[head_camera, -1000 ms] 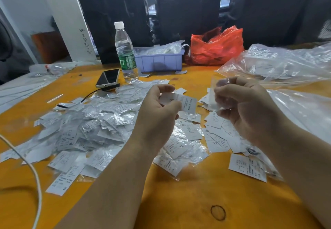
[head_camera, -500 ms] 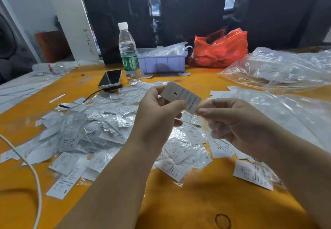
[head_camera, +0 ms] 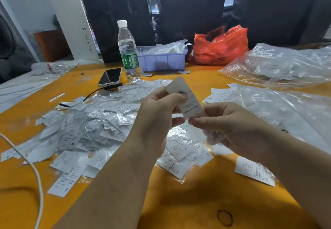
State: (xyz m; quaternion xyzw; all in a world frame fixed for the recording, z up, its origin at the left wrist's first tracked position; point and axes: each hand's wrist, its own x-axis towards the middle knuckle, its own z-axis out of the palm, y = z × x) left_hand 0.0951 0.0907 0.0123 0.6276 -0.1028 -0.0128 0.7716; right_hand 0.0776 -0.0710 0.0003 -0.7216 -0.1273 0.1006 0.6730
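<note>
My left hand (head_camera: 157, 114) pinches a white size label (head_camera: 186, 99) near its top, holding it up over the orange table (head_camera: 179, 202). My right hand (head_camera: 231, 128) pinches the label's lower end, and a small clear plastic sleeve (head_camera: 213, 139) shows in its curled fingers. A large heap of bagged labels (head_camera: 86, 124) covers the table to the left. Loose bare labels (head_camera: 254, 171) lie to the right under my right forearm.
A water bottle (head_camera: 128, 51), a phone (head_camera: 110, 77) on a charger, a lilac tray (head_camera: 162, 61) and a red plastic bag (head_camera: 220, 46) stand at the back. Big clear plastic bags (head_camera: 279, 65) spread over the right side. A white cable (head_camera: 38, 184) crosses the near left.
My right hand moved in from the right and took hold of the label's lower end. The label turned from lying crosswise to standing more upright between both hands.
</note>
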